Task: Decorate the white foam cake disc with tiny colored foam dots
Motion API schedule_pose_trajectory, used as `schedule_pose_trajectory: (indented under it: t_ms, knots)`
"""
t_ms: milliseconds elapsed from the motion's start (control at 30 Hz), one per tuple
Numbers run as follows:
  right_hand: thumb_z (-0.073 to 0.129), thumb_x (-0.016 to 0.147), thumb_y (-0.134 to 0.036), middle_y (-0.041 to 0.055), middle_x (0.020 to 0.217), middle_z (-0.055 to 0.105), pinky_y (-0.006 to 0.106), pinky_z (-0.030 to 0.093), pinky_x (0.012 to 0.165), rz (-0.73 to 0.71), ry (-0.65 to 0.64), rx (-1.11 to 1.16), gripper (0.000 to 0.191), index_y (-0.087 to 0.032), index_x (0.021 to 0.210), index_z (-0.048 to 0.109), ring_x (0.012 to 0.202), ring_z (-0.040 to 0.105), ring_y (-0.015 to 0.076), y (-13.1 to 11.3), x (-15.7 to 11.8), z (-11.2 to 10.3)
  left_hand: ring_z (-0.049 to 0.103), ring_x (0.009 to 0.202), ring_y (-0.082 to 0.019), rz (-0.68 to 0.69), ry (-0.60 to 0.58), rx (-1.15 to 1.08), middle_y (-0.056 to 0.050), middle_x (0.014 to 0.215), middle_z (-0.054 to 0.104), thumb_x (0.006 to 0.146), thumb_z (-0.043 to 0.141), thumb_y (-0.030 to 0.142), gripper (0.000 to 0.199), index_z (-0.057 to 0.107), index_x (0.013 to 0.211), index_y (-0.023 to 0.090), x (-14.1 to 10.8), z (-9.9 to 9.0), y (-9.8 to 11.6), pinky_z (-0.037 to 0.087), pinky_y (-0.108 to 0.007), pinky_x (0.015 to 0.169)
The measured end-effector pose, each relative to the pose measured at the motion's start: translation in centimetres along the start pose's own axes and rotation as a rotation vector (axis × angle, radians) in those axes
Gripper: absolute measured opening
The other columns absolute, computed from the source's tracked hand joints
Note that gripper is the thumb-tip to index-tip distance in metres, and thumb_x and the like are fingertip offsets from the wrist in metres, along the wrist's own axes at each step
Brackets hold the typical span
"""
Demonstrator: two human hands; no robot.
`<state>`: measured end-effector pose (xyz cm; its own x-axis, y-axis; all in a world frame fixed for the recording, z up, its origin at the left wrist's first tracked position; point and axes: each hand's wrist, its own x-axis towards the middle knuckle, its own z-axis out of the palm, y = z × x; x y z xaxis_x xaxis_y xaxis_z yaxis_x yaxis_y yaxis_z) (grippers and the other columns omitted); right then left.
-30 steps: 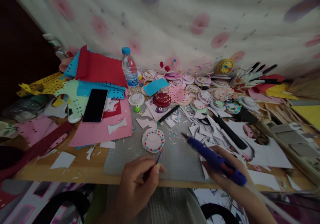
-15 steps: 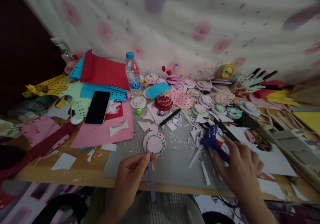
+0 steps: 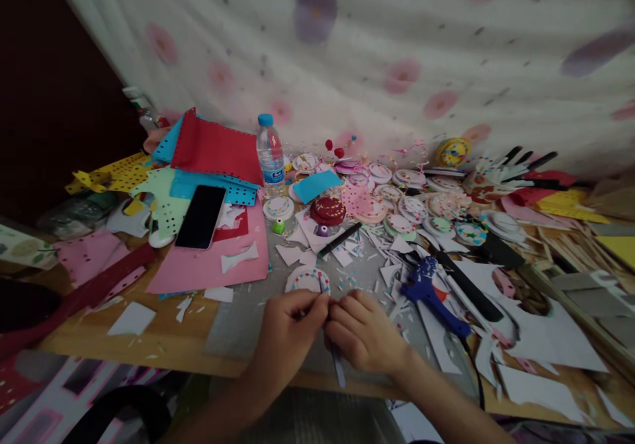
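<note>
My left hand [image 3: 292, 325] is closed, pinching a slim purple-grey tool [image 3: 338, 368], long and flat like tweezers, whose narrow tip lies over a white paper disc [image 3: 301, 280]. Red and blue star bits ring the disc's edge; my fingers cover its near side. My right hand [image 3: 364, 328] is curled with its fingertips against those of my left, beside the tool. A tiny reddish spot shows between the fingertips, but what my right fingers grip is hidden. The blue glue gun [image 3: 434, 295] lies on the table to the right, out of both hands.
A black marker [image 3: 340, 240] and paper scraps lie beyond my hands on the grey cutting mat [image 3: 238, 328]. Behind stand a water bottle [image 3: 270, 156] and many decorated discs [image 3: 411, 209]. A phone [image 3: 201, 217] rests at left on pink sheets [image 3: 198, 272].
My right hand has let go of the blue glue gun and moved left to meet my left hand. My left hand, with the slim tool, has shifted right, covering part of the disc.
</note>
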<state>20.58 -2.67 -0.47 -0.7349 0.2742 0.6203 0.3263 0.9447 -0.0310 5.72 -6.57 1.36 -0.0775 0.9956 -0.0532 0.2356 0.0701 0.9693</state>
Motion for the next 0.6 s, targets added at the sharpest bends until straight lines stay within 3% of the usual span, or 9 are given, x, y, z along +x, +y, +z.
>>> schedule_pose_trajectory:
  t_ms: [133,200,267,400,467,600]
  knots:
    - [0.044,0.086,-0.009,-0.0008,0.053,0.049,0.031,0.03,0.053,0.009,0.101,-0.039,0.025,-0.024,0.066,0.047,0.054,0.039,0.0167,1.1,0.8,0.7,0.045,0.049,-0.011,-0.008,-0.035,-0.031,0.002,0.046,0.046,0.081,0.051,0.033,0.038,0.05,0.047,0.017,1.8,0.3,-0.2,0.035,-0.023,0.047]
    - [0.048,0.082,-0.009,-0.0021,0.054,0.047,0.031,0.029,0.053,0.091,0.116,0.032,0.022,-0.025,0.068,0.045,0.053,0.039,0.0159,1.8,0.9,1.5,0.046,0.045,-0.011,-0.017,-0.092,-0.028,0.002,0.044,0.048,0.085,0.05,0.036,0.043,0.053,0.047,0.017,2.8,-0.1,0.0,0.036,-0.022,0.045]
    - [0.049,0.08,-0.009,-0.0032,0.057,0.044,0.031,0.032,0.055,0.278,0.228,0.162,0.019,-0.025,0.072,0.043,0.054,0.041,0.0153,2.5,0.7,2.6,0.048,0.042,-0.011,-0.009,-0.069,0.005,0.001,0.046,0.054,0.089,0.048,0.04,0.045,0.062,0.054,0.016,3.9,-1.2,0.1,0.036,-0.022,0.042]
    - [0.047,0.088,-0.019,-0.0016,0.075,0.045,0.027,0.037,0.055,0.842,0.692,0.537,0.008,-0.025,0.088,0.042,0.061,0.044,0.0137,3.4,0.1,4.6,0.047,0.044,-0.009,0.171,0.193,0.202,0.002,0.047,0.052,0.091,0.05,0.038,0.042,0.067,0.06,0.015,6.6,-4.4,-1.2,0.034,-0.02,0.044]
    - [0.047,0.091,-0.026,-0.0032,0.075,0.043,0.024,0.035,0.052,0.995,0.712,0.744,0.007,-0.025,0.091,0.04,0.058,0.041,0.012,3.6,-0.1,5.3,0.043,0.042,-0.009,0.232,0.12,0.3,0.003,0.044,0.046,0.09,0.051,0.037,0.041,0.066,0.059,0.015,7.9,-5.6,-2.7,0.032,-0.02,0.044]
    - [0.047,0.092,-0.029,-0.0047,0.072,0.041,0.021,0.033,0.05,1.024,0.61,0.892,0.009,-0.024,0.092,0.04,0.056,0.038,0.0104,3.6,-0.5,6.0,0.047,0.048,-0.009,0.296,-0.123,0.452,0.001,0.051,0.056,0.089,0.052,0.029,0.035,0.069,0.063,0.013,9.1,-6.2,-5.9,0.032,-0.02,0.047]
